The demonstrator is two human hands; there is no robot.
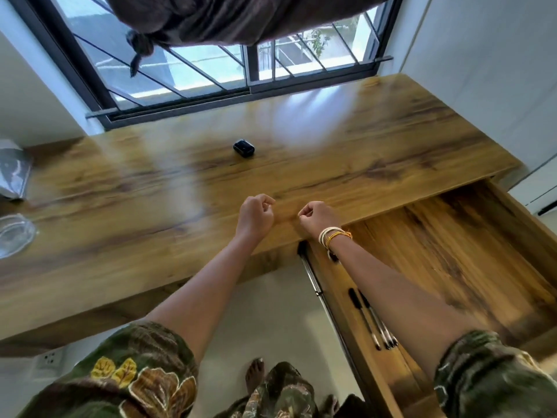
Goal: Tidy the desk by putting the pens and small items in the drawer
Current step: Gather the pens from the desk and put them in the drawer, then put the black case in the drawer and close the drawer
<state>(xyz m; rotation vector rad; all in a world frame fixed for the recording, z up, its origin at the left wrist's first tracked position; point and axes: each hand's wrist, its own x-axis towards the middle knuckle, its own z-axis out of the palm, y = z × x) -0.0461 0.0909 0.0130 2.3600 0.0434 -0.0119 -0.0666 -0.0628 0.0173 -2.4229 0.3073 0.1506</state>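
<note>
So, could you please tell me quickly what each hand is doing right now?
Left hand: loosely curled above the desk, holding nothing visible.
Right hand: loosely curled at the desk's front edge, holding nothing visible.

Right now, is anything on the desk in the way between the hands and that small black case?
Nothing visible. The small black case sits alone on bare wood, straight beyond the left hand and right hand. The open drawer lies to the right, pens near its front.
</note>
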